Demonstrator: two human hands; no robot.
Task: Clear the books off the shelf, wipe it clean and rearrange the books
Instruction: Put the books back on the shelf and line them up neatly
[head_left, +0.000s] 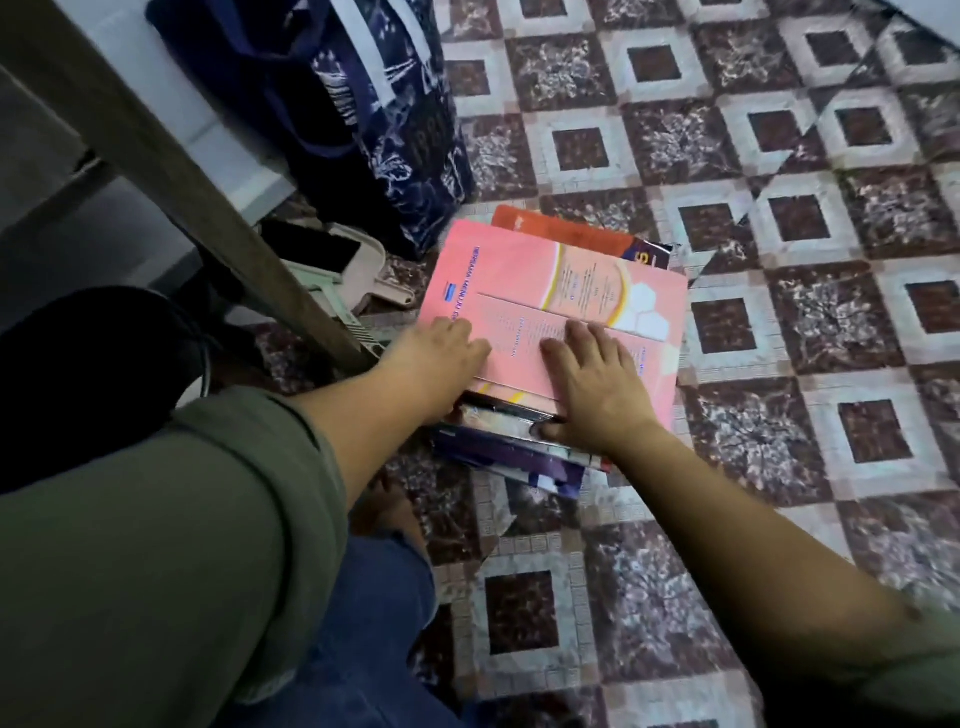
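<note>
Left hand (441, 353) lies with straight fingers flat on the near left corner of a pink softcover book with blue lettering (561, 306), its thumb out of sight. Right hand (592, 379) spreads its fingers over the same cover nearer the middle, while its thumb hooks against the near edge of the books below, so it clasps the top of the stack of books (519, 441). That stack sits on the brown-and-white diamond-patterned floor (779, 218), just beside a slanting brown wooden furniture post (182, 182). An orange-covered book (561, 231) juts out from under the far edge of the pink one, and dark purple and glossy covers show at the near side. A dark blue printed fabric bag (363, 104) stands behind the stack, and a beige plastic dustpan (363, 265) lies to its left.
</note>
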